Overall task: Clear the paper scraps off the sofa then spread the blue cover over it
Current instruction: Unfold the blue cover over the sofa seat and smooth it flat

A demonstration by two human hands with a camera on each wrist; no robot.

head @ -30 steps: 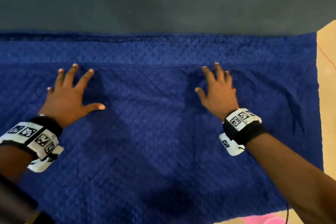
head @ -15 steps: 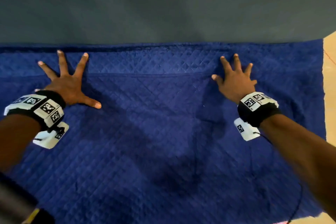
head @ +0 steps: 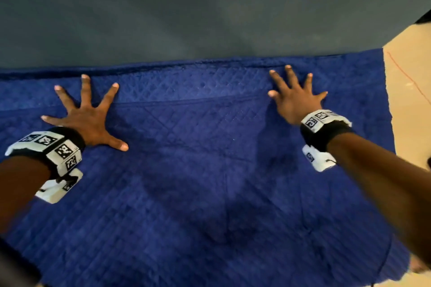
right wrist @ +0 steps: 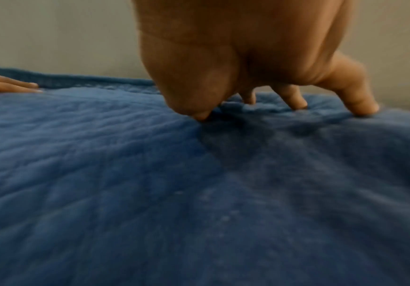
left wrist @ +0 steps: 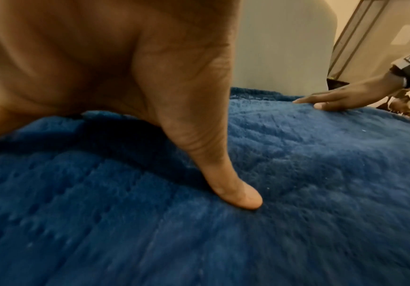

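A quilted blue cover (head: 198,170) lies spread flat over the sofa and fills most of the head view. My left hand (head: 86,109) presses on it at the far left with fingers spread wide and straight. My right hand (head: 293,93) presses on it at the far right, fingers splayed, near the cover's back edge. In the left wrist view my left thumb (left wrist: 233,191) rests flat on the blue cover (left wrist: 297,193), and my right hand (left wrist: 333,98) shows beyond. In the right wrist view my right fingertips (right wrist: 365,108) dent the blue cover (right wrist: 174,193). No paper scraps are in view.
A dark grey wall (head: 210,7) rises right behind the cover's back edge. Beige floor (head: 410,100) with a thin red line shows past the cover's right edge. A seam fold (head: 186,101) runs across the cover between my hands.
Both hands have slid away from me across the cover toward its back edge. Their fingers have spread wider, and the left hand has moved further left.
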